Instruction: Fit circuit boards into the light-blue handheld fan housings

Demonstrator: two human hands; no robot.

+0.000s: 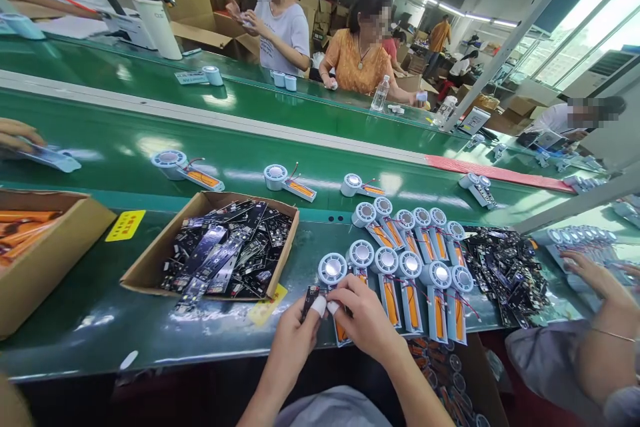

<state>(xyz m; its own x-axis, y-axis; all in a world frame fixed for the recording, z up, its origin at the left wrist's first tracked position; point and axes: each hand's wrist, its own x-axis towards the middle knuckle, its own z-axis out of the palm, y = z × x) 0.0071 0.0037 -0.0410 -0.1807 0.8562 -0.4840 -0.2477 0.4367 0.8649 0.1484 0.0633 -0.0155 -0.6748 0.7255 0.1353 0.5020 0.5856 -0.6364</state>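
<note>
grn bench (95, 333) w/ pcb box (150, 265), rnd-head units (410, 265), pcb pile (507, 273)

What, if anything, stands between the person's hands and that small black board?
Nothing visible blocks them: the left hand holds the black board, with a white cover on its thumb. The right hand is close beside it.

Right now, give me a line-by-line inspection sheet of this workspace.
Surface: glossy green bench, light reflections.
Job's things: dark circuit board in hand; round-headed pale housings in roughly two rows; open carton of more boards.
Clutter: loose board pile right of the housings; yellow label near the carton.
Hands: left hand grips the circuit board; right hand close beside it, grip unclear.
Cables: thin red wires on several housings.
Surroundings: co-workers across the line; cardboard boxes behind.
</note>
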